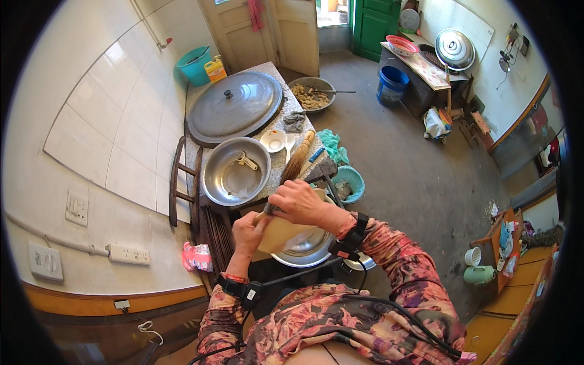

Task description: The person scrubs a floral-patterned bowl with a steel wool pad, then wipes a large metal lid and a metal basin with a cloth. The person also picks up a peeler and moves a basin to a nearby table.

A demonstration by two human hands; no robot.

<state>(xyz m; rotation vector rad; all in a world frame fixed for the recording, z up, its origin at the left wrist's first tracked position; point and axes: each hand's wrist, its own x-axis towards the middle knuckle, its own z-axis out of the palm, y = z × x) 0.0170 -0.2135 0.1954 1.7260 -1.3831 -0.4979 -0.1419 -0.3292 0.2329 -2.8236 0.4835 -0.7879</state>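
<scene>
My left hand (248, 233) is closed around the thin handle of a pale, broad utensil (280, 233), perhaps a scoop; its exact kind is unclear. Against that handle, my right hand (297, 203) grips a dark grey scrubber or cloth (272, 209), partly hidden by the fingers. Beneath the utensil stands a shiny metal basin (306, 260). A straw brush (297, 160) lies on the speckled counter just beyond my right hand. Left of it, a steel basin (216, 177) holds a peeler (247, 160). A small white bowl (273, 141) and a white spoon (289, 147) are close by.
A large metal lid (246, 102) covers the counter's far part, near a grey cloth (294, 121). A blue-handled knife (316, 155) lies at its right edge, above a teal basket (353, 182). A wooden rack (186, 182) leans at left. On the floor stand a filled basin (332, 103) and blue bucket (391, 86).
</scene>
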